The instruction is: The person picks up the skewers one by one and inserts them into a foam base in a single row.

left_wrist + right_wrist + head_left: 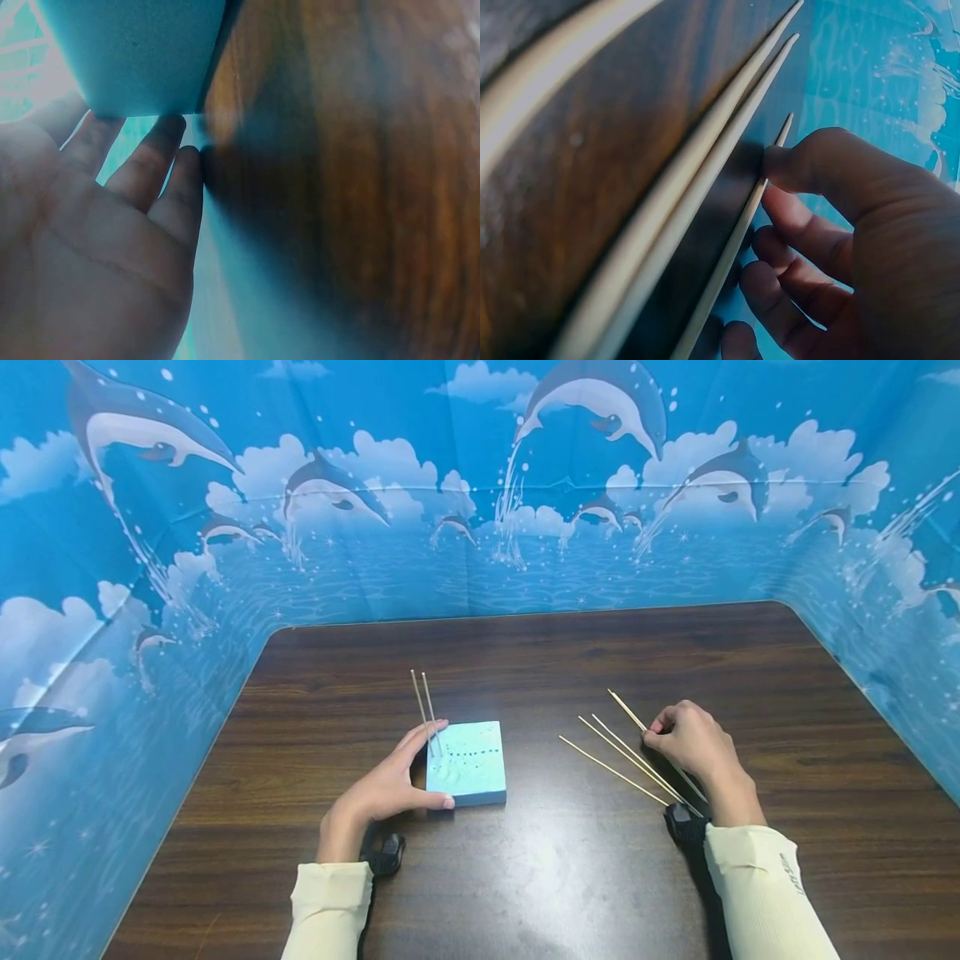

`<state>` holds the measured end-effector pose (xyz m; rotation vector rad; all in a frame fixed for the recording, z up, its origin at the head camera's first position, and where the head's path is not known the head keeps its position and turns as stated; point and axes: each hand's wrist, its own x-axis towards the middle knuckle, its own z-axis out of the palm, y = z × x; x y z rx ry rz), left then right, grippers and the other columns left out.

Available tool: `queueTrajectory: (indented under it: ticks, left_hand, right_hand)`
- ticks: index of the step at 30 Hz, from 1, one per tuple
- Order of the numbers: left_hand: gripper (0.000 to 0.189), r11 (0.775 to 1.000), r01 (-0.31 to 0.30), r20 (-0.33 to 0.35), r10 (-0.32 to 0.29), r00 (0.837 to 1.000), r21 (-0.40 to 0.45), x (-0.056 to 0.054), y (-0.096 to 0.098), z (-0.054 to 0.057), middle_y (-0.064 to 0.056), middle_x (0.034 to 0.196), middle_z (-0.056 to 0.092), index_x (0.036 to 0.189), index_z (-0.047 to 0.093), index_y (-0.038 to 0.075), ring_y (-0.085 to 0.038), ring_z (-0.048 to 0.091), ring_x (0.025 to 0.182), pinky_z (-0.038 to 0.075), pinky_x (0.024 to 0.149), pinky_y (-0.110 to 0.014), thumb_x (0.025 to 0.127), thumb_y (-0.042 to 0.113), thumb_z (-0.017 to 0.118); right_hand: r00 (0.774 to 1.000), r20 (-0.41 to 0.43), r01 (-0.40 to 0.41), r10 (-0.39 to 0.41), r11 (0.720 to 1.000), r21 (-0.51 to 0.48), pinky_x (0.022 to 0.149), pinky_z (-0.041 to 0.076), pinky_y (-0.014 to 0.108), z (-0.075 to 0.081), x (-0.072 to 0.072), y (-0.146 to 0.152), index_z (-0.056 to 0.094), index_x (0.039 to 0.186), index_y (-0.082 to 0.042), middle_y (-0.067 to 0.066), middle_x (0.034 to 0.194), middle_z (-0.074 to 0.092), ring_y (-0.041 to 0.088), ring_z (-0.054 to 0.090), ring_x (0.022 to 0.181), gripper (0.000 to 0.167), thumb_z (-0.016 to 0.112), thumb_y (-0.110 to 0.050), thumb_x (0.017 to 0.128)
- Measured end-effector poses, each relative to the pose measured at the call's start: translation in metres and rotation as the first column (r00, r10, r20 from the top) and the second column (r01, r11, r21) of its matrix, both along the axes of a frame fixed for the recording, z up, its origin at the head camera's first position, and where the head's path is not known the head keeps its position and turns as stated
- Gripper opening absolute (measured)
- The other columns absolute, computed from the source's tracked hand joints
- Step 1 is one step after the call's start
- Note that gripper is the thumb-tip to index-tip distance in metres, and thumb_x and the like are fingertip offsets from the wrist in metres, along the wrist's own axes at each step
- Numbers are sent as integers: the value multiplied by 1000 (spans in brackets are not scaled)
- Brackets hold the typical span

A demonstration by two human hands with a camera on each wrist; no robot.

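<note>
Right wrist view: thumb + index finger of R hand [693, 743] pinch one thin stick [730, 251] toward its far end, other fingers curled loosely, prob. to stay clear of nearby sticks. L hand [386, 789] grips the blue block [468, 777], thumb on the near side, index finger at the far-left corner, prob. to steady it. Two upright sticks [417, 693] stand by its left edge, apparently held up by the block; a dotted row crosses its top. Three loose sticks [613, 770] lie btwn block & R hand on the bench [540, 877], near ends bunched, presumably for easy reach.
</note>
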<state>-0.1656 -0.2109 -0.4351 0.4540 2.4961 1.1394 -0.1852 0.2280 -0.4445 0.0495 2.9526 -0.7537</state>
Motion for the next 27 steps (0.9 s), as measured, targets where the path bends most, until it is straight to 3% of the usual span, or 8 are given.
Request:
queueTrajectory:
  ticks: [6,16,23,27]
  left_hand:
    - [111,1000,0,-3,0,1000,7,-1,0,0,-4,165,12,158,22,31,-32,14,150,23,111,-66,69,43,88]
    - [111,1000,4,-1,-4,1000,18,0,0,1,-4,165,13,157,22,32,-31,14,150,23,112,-65,69,43,88]
    - [110,1000,11,-2,-11,1000,17,0,-1,0,-3,165,12,157,21,32,-31,14,150,25,111,-65,70,44,88]
    - [110,1000,12,-4,-12,1000,17,0,-1,0,-3,165,12,158,21,32,-30,12,151,24,112,-65,71,43,88]
  right_hand:
    - [1000,24,16,-16,1000,8,63,41,46,2,-1,-2,70,78,-13,14,106,59,27,54,81,15,68,-26,87]
    - [998,42,38,-40,998,48,55,39,37,4,-6,-3,69,74,-13,3,78,61,21,53,67,19,67,-28,85]
    - [998,48,41,-42,999,21,56,40,36,6,-4,-4,70,76,-11,6,83,62,21,54,68,21,67,-29,87]
    - [999,-6,44,-45,999,-29,58,42,36,10,0,-6,69,78,-8,8,83,63,21,53,66,19,65,-24,87]
